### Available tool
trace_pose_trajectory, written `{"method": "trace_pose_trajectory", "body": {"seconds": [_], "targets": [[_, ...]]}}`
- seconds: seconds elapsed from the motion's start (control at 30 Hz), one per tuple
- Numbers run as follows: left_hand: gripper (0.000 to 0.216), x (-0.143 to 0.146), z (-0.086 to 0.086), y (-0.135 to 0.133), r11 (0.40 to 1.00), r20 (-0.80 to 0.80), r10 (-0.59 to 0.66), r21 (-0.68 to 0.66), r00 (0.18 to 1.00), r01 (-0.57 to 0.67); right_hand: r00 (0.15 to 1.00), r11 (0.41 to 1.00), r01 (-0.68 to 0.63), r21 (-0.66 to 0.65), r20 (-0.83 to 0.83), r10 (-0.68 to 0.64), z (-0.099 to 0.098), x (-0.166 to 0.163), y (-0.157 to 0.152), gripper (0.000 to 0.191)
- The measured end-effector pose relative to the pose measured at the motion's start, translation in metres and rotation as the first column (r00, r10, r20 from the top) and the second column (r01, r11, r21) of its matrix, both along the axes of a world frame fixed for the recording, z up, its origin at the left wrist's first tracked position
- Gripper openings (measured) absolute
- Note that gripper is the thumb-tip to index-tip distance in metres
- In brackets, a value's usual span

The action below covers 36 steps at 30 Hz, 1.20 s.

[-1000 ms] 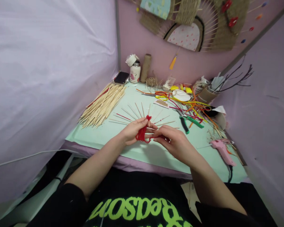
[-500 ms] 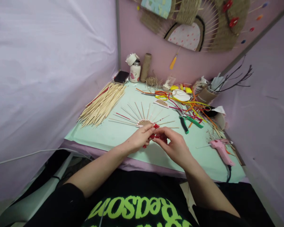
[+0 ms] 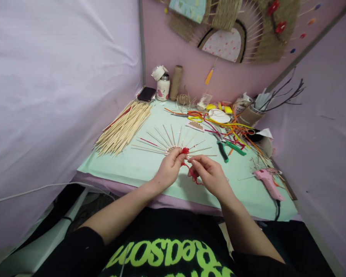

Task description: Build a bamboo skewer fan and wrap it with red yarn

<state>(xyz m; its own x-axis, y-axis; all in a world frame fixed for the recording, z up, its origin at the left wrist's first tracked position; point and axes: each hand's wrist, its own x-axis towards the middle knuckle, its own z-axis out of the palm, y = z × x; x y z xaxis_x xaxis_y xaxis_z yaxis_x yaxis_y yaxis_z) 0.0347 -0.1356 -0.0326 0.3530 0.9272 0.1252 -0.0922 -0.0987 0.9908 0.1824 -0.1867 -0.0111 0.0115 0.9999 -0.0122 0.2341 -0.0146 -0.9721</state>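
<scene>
I've got one hank of stringy red yarn (image 3: 185, 150) at 5 o'clock of the stick fan (image 3: 173, 134), thin straight spokes. Left hand (image 3: 170, 167): pinched closed on its bunched top. Right hand (image 3: 210, 174): fingers curled nearly closed on the loose strand. From the yarn: wooden stick pile (image 3: 123, 129) at 10, too many to count; one pliers (image 3: 235, 147) at 2; one pink plastic glue gun (image 3: 268, 182) at 3.

Large lime-green lettering (image 3: 162, 253) on the front of the person's black shirt (image 3: 170, 225) reads "Reason", upside down from this viewpoint. More lettering in the same green is cut off at the bottom edge, unreadable.
</scene>
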Motion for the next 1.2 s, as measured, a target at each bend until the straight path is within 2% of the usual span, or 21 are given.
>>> {"method": "trace_pose_trajectory", "body": {"seconds": [0.1,0.2,0.4,0.57,0.73,0.83,0.9,0.97,1.03,1.1,1.13,1.2], "targets": [[0.017,-0.001,-0.003,-0.001,0.983,-0.072,0.060,0.180,0.996,-0.046,0.998,0.998,-0.018,-0.061,-0.060,0.014,-0.004,-0.005,0.003,0.031],[0.016,-0.003,-0.006,-0.001,0.972,-0.110,0.078,0.227,0.991,-0.052,0.996,0.996,-0.026,-0.090,-0.091,0.018,-0.004,-0.010,0.004,0.030],[0.010,-0.002,-0.011,0.000,0.976,-0.078,0.090,0.206,0.993,-0.072,0.993,0.987,0.010,-0.160,-0.115,-0.028,0.001,-0.017,0.006,0.026],[0.010,-0.002,-0.012,-0.002,0.976,-0.103,0.084,0.210,0.991,-0.061,0.987,0.986,0.023,-0.162,-0.152,-0.049,-0.004,-0.019,0.010,0.015],[0.011,-0.002,-0.009,-0.003,0.975,-0.086,0.093,0.211,0.992,-0.073,0.958,0.959,-0.094,-0.266,-0.287,0.014,-0.010,-0.014,0.011,0.008],[0.011,0.000,-0.008,-0.004,0.977,-0.063,0.108,0.193,0.992,-0.094,0.950,0.952,-0.137,-0.274,-0.308,0.048,-0.010,-0.010,0.010,0.008],[0.011,0.002,-0.008,-0.006,0.977,-0.060,0.114,0.186,0.992,-0.101,0.955,0.951,-0.147,-0.272,-0.288,0.065,-0.009,-0.009,0.009,0.009],[0.010,0.003,-0.009,-0.008,0.979,-0.056,0.116,0.177,0.992,-0.105,0.980,0.970,-0.089,-0.228,-0.195,0.044,-0.009,-0.009,0.008,0.008],[0.009,0.004,-0.011,-0.009,0.981,-0.051,0.112,0.167,0.992,-0.102,0.999,0.994,0.044,-0.096,-0.027,-0.047,-0.008,-0.010,0.007,0.007],[0.010,0.004,-0.013,-0.009,0.980,-0.040,0.113,0.166,0.993,-0.105,0.985,0.990,0.132,0.046,0.103,-0.136,-0.008,-0.012,0.006,0.007],[0.011,0.003,-0.013,-0.009,0.979,-0.029,0.122,0.167,0.992,-0.115,0.986,0.992,0.114,0.057,0.119,-0.120,-0.008,-0.012,0.005,0.007],[0.011,0.001,-0.013,-0.007,0.976,-0.003,0.149,0.162,0.989,-0.146,0.997,0.999,-0.001,-0.037,0.071,0.004,-0.008,-0.010,0.005,0.009]]}}
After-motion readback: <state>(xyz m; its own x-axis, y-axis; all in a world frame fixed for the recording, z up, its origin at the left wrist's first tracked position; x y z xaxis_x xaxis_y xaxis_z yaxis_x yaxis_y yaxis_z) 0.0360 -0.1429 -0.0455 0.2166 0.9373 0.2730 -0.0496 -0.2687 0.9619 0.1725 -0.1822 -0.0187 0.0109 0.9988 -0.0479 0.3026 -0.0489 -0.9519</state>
